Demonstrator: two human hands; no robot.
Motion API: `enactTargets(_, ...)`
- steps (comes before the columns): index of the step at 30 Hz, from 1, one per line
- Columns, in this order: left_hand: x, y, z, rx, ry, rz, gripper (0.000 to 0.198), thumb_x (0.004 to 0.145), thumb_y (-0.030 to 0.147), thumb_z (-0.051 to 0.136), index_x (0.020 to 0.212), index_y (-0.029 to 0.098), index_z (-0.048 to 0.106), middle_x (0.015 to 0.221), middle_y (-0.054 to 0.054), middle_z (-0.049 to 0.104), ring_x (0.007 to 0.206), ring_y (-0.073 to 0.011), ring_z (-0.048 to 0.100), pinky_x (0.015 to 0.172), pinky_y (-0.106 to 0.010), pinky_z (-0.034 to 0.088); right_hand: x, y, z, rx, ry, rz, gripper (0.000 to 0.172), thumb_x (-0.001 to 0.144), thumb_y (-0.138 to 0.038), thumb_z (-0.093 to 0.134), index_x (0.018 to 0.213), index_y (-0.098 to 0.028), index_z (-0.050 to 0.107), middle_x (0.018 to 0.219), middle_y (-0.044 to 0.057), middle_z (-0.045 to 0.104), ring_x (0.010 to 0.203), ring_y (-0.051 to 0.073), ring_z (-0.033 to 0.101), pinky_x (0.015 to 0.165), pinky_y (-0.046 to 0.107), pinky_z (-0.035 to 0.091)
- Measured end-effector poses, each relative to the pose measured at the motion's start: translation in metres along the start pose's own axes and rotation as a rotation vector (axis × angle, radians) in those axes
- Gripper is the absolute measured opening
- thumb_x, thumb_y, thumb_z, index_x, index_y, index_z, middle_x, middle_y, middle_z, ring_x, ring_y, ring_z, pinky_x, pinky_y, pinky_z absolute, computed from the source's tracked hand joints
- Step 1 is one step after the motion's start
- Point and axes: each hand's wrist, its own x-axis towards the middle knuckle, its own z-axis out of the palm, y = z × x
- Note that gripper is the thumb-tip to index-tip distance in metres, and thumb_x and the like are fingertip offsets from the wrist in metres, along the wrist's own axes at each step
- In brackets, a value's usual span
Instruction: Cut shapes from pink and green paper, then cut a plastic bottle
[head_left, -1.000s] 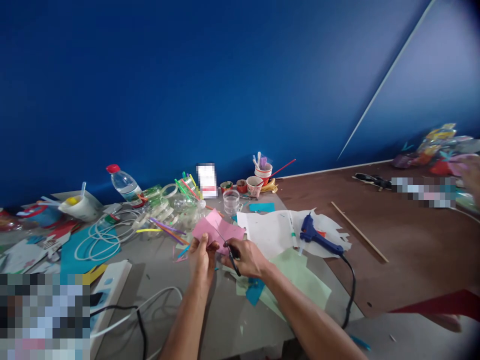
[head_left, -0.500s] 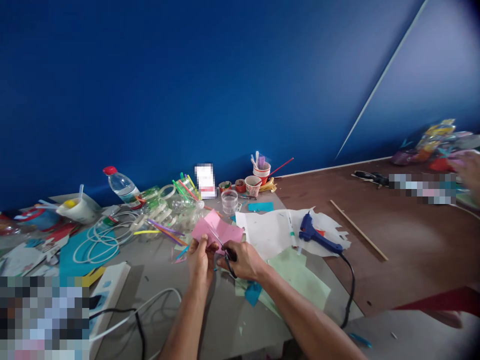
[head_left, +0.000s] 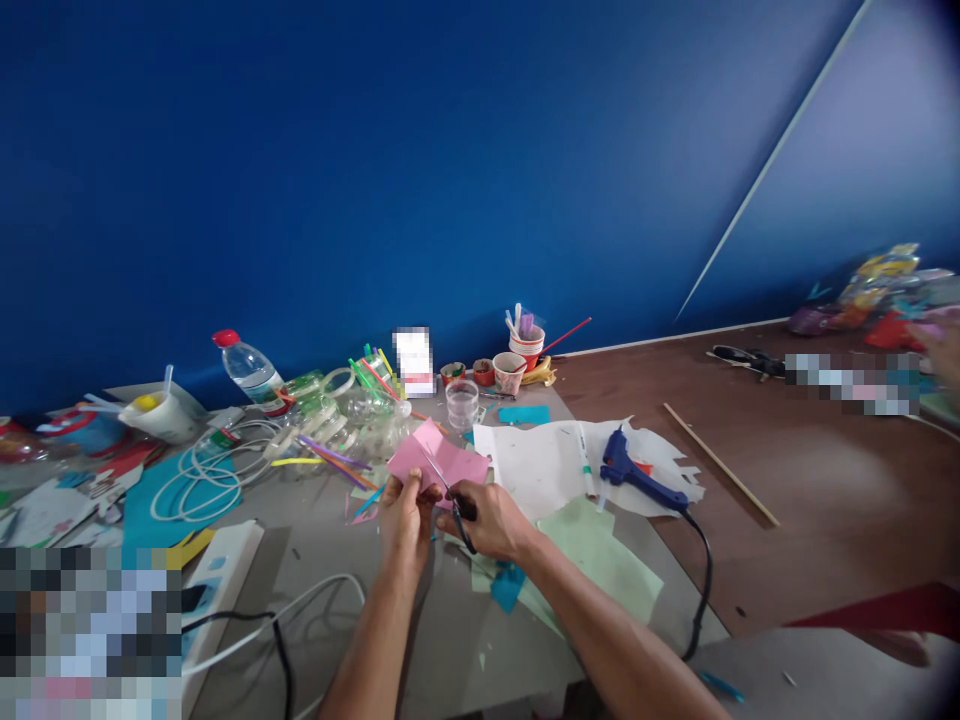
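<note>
A sheet of pink paper (head_left: 457, 464) is pinched by its near left edge in my left hand (head_left: 407, 515), thumb on top. My right hand (head_left: 491, 520) is closed round the dark handles of a pair of scissors (head_left: 462, 515). The scissors' blades lie across the pink paper and point up and to the left. Both hands are held close together over the grey table. Beneath my right forearm are pale green paper sheets (head_left: 600, 560) and a small blue scrap (head_left: 508, 587).
A blue glue gun (head_left: 637, 477) rests on white paper (head_left: 532, 465), its black cord trailing forward. Plastic pieces, straws and a water bottle (head_left: 253, 372) crowd the left, near a white power strip (head_left: 225, 570). Paper cups (head_left: 510, 372) stand behind. A wooden stick (head_left: 720, 463) lies right; another person's hand (head_left: 941, 345) is far right.
The whole view has shifted slightly. My hands keep nearly the same hold on the pink paper and the scissors.
</note>
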Motion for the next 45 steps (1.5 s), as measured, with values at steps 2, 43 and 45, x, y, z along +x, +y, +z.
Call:
enactTargets(2,-0.0003,0.0,0.0002,-0.023,0.008,-0.006,0.043,0.046,0.031,0.085,0.07,0.019,0.051,0.056,0.008,0.057,0.043,-0.0081,0.055,0.048,-0.022,0.048,0.0,0.0009,0.0004,0.01,0.0,0.002,0.025,0.076,-0.036,0.069,0.092,-0.018,0.067,0.068,0.002,0.064,0.06,0.014,0.056,0.054,0.022,0.036)
enactTargets(43,0.0083,-0.0055,-0.005,-0.017,-0.021,0.044,0.045,0.046,0.036,0.085,0.071,0.018,0.053,0.05,0.01,0.051,0.039,-0.0063,0.048,0.043,-0.02,0.042,0.0018,0.0067,0.0019,0.051,-0.003,0.041,0.018,0.077,-0.033,0.067,0.072,-0.017,0.062,0.056,-0.005,0.045,0.055,0.009,0.039,0.052,0.02,0.026)
enactTargets(45,0.0091,-0.006,-0.0051,-0.022,-0.019,0.05,0.044,0.046,0.035,0.085,0.071,0.018,0.053,0.05,0.009,0.051,0.039,-0.0063,0.048,0.043,-0.02,0.042,0.0018,0.007,0.0021,0.054,-0.001,0.034,0.019,0.077,-0.033,0.067,0.07,-0.017,0.06,0.055,-0.005,0.044,0.054,0.008,0.039,0.052,0.02,0.025)
